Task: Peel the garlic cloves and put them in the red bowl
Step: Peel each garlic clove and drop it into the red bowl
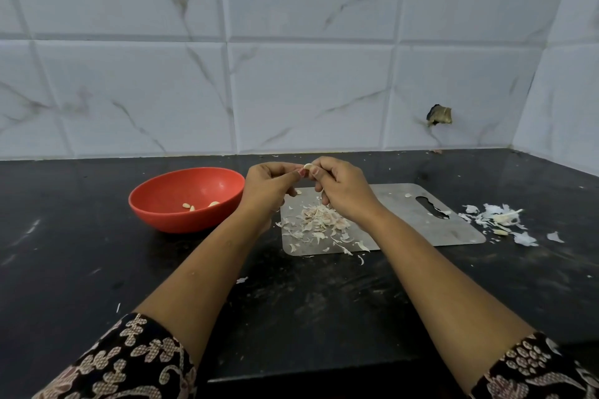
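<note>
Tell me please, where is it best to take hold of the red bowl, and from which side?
Probably the red bowl is best gripped at its rim on the left or near side, coming from above. It stands upright and open, the wall flares outward, and the left hand crowds its right side. Peeled cloves lie inside, so keep it level.

Both hands raised, left hand (pixel 269 185), right hand (pixel 340 186), fingertips pinched together
</note>
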The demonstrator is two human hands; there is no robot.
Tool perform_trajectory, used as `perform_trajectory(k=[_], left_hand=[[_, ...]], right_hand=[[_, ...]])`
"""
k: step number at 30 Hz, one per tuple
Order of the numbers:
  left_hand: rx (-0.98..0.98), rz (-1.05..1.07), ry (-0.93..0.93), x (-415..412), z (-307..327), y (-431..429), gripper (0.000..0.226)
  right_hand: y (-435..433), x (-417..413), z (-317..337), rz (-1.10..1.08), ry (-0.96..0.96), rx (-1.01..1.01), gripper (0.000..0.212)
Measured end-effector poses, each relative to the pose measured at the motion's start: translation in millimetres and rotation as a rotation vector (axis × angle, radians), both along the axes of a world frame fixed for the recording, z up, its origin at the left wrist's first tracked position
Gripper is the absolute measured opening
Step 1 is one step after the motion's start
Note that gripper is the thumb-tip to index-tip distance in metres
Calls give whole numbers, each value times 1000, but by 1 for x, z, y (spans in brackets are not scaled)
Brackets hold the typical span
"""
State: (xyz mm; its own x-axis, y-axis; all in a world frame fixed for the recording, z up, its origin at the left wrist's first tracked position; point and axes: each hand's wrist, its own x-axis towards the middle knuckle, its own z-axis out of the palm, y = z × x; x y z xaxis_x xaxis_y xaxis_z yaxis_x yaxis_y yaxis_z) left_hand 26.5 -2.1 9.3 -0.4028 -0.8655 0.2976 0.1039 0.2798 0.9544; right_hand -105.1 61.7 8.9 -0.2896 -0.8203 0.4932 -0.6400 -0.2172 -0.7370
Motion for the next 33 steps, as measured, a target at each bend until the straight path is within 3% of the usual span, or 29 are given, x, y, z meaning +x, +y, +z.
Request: perform_trajectory(k=[10,15,19,26,29,33], left_hand=[[55,-3,-28,2,-1,-5,9],[22,-19,-9,3,1,-4,10],[-170,52,-102,2,1,-6,7],[-678,138,-435,2,-4,-6,29],[-606,117,-362,0,-6,-7,30],[-293,-24,-247,-6,-3,1,34]], right_hand=[[-1,0,-3,-14,175,-23,18],[1,4,-1,39,14,21,20],[2,1,2,53,-132,73,23],[4,4,4,69,17,43,24],[0,6,1,10,175,-46,21],[-3,4,-5,-56,391,-149,21]])
